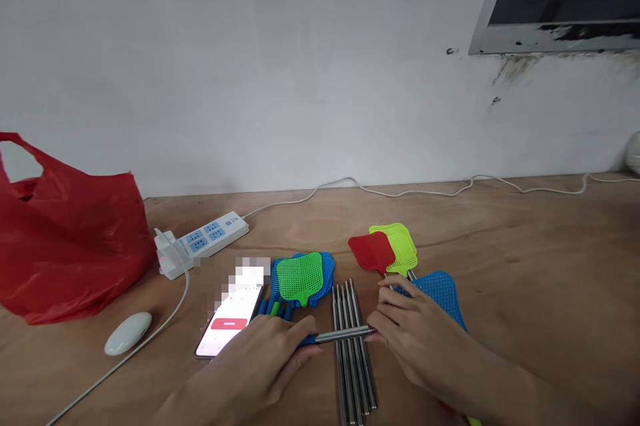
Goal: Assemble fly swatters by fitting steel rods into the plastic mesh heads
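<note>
My left hand point(270, 353) is closed around the blue grip of a metal fly swatter rod point(343, 335). The fingers of my right hand point(410, 326) pinch the rod's other end, so it lies level between both hands. Under it, several bare metal rods point(350, 366) lie side by side on the table. A green swatter head point(300, 277) rests on blue ones beyond my left hand, by blue and green grips point(275, 308). Past my right hand lie a red swatter head point(373, 253), a yellow-green one point(400, 246) and a blue one point(440, 289), partly hidden.
A lit phone point(233, 319) lies left of my left hand. Farther left are a white power strip point(210, 239) with a plugged-in charger, a white oval object point(129, 333) and a red plastic bag point(75, 246). A white cable point(400, 194) runs along the wall.
</note>
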`<state>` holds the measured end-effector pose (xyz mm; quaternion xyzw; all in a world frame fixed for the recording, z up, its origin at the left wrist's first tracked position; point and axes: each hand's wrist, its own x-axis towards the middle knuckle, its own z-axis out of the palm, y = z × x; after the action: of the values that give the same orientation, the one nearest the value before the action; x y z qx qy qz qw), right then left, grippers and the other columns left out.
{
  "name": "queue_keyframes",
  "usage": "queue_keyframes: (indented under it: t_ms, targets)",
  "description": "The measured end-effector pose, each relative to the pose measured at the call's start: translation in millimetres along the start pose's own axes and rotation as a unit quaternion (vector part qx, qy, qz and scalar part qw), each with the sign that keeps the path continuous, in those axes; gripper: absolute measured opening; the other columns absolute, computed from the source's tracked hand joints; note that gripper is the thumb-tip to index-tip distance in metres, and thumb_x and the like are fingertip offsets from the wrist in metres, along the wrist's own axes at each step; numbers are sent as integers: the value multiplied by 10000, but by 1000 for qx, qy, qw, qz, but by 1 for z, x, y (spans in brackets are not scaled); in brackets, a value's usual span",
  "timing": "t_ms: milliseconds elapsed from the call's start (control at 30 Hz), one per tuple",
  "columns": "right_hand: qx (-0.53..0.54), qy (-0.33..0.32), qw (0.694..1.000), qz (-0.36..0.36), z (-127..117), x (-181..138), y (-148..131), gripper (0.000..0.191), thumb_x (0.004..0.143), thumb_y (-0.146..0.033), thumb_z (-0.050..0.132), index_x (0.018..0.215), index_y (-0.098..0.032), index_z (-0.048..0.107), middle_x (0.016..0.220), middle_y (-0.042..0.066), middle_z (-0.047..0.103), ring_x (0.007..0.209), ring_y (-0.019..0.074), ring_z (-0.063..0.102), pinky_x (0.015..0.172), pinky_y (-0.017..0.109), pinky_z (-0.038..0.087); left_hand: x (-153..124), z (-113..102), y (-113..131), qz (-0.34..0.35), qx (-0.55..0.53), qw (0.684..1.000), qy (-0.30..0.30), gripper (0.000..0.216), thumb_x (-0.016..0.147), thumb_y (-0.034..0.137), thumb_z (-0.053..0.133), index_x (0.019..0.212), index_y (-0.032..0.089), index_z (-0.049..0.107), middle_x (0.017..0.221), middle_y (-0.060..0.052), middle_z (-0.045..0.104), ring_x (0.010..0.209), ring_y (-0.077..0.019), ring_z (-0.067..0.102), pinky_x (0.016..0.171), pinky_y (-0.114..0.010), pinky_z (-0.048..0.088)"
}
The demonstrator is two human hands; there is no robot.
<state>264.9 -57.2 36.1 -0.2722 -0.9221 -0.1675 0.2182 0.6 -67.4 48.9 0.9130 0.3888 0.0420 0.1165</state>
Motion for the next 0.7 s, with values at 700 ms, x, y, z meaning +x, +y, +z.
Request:
queue_keyframes:
  t_ms: [700]
  targets:
    - [300,117,845,428,1,-42,50,544,865,-492,635,1332,-230,535,1248,148,665,1093,325,651,860,520,560,-4,8,-7,-51,-33,998,1,445,1074,456,163,1015,228,541,824,-37,668,698,-240,618,626,-328,384]
